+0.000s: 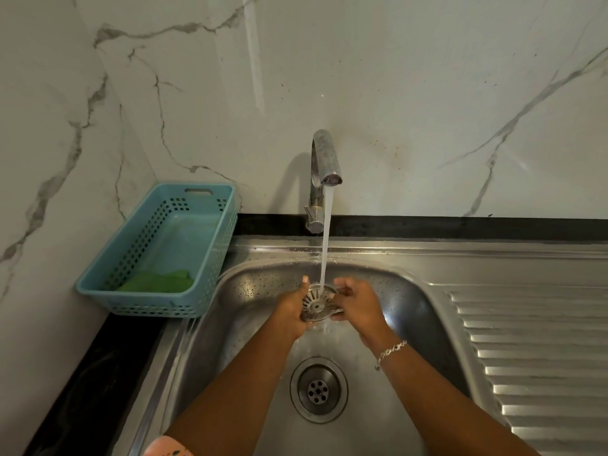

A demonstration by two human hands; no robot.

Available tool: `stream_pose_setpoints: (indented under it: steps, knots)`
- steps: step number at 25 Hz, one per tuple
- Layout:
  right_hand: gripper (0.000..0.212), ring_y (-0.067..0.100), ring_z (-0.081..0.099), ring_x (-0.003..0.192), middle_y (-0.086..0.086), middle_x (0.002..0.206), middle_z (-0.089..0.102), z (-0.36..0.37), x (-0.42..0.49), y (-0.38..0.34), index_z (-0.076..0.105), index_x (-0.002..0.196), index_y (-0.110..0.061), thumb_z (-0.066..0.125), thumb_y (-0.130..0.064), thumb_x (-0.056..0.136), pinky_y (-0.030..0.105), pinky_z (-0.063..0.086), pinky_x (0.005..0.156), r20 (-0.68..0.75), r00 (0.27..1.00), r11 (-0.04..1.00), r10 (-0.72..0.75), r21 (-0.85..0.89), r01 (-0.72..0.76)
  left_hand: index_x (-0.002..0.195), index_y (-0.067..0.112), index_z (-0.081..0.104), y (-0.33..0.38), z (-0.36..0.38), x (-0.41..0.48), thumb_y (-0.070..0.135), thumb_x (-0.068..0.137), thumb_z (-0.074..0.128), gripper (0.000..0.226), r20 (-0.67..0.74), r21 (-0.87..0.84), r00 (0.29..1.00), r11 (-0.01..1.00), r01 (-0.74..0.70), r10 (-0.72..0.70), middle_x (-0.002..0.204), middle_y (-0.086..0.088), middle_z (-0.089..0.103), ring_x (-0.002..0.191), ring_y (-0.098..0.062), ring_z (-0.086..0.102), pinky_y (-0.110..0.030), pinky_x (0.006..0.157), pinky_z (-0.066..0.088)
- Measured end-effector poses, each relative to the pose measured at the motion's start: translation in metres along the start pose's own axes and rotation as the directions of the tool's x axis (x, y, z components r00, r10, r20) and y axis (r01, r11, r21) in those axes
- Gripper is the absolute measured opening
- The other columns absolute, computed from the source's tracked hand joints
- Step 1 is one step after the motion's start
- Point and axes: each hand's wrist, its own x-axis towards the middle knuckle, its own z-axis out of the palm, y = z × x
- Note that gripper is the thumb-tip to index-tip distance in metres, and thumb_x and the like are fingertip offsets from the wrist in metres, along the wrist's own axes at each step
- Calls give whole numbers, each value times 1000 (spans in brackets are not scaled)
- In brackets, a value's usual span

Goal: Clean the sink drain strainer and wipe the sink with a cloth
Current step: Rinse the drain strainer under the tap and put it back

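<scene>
A round metal drain strainer (317,301) with slotted ribs is held tilted over the steel sink basin (243,291), right under the running water stream (325,245) from the chrome faucet (324,159). My left hand (292,307) grips its left rim, thumb up. My right hand (357,304) holds its right rim, with a silver bracelet on that wrist. Below them the open drain hole (318,390) sits in the basin floor. A green cloth (158,282) lies in the blue basket (210,225) at the left.
The blue plastic basket stands on the black counter (98,357) in the left corner against the marble wall (427,93). A ribbed steel drainboard (539,357) stretches along the right of the basin. Water droplets dot the sink's back rim.
</scene>
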Motion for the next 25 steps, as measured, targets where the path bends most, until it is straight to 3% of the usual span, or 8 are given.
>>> stream_pose_setpoints:
  steps: [3, 5, 7, 10, 13, 17, 21, 25]
  knots:
    - [25, 32, 61, 79, 18, 83, 65, -8, 15, 2, 62, 102, 10, 51, 17, 81, 47, 55, 74, 54, 983, 955, 174, 236, -182, 111, -1, 56, 8, 8, -4, 13, 91, 54, 25, -12, 108, 998, 992, -59, 60, 99, -17, 62, 89, -31, 60, -41, 75, 52]
    - [28, 25, 60, 69, 11, 76, 64, -13, 14, 8, 61, 105, 10, 51, 19, 79, 33, 51, 58, 73, 984, 949, 163, 260, -176, 108, 0, 59, 12, 7, -4, 3, 88, 56, 21, -21, 219, 985, 962, -163, 172, 87, -12, 64, 75, -24, 61, -33, 63, 53]
    - [29, 19, 62, 64, 8, 76, 67, -13, 12, 9, 63, 104, 7, 54, 18, 78, 25, 50, 53, 78, 990, 952, 117, 274, -134, 105, -3, 61, 13, 0, -1, -2, 85, 58, 21, -22, 266, 971, 937, -225, 240, 83, -11, 64, 70, -23, 62, -34, 64, 53]
    - [19, 11, 66, 59, 3, 73, 69, -10, 12, 3, 67, 95, 1, 63, 10, 78, 20, 54, 50, 75, 995, 955, 66, 284, -85, 112, -6, 56, 9, -13, 2, -9, 84, 55, 28, -39, 199, 988, 970, -140, 150, 96, -16, 63, 94, -33, 62, -43, 80, 53]
    - [12, 12, 65, 56, 6, 70, 67, -12, 17, -4, 66, 78, -7, 67, 5, 78, 21, 56, 49, 65, 992, 942, 109, 313, -124, 112, -6, 56, 10, -17, 2, -12, 82, 55, 30, -54, 172, 994, 981, -89, 100, 104, -19, 61, 93, -32, 61, -33, 67, 52]
    - [17, 18, 64, 59, 8, 68, 65, -19, 20, 1, 62, 73, -6, 62, 9, 80, 25, 56, 51, 52, 974, 919, 219, 326, -224, 89, -2, 62, 16, -16, 1, -12, 81, 56, 14, -81, 312, 983, 941, -132, 165, 78, -12, 63, 62, -20, 61, -23, 40, 53]
    - [24, 9, 63, 43, -1, 50, 65, -15, 13, 15, 61, 69, -7, 58, 15, 79, 19, 53, 42, 33, 970, 920, 242, 309, -240, 93, -3, 66, 15, -19, 4, -8, 83, 54, 17, -68, 476, 943, 842, -256, 325, 72, -7, 64, 60, -16, 59, -23, 51, 50]
    - [19, 18, 59, 61, 7, 67, 63, -6, 10, 13, 64, 73, -6, 60, 13, 78, 27, 49, 55, -23, 989, 962, 144, 239, -135, 97, -5, 63, 8, -27, 1, -10, 79, 59, 19, -41, 552, 933, 786, -278, 359, 70, -6, 61, 59, -15, 56, -23, 51, 48]
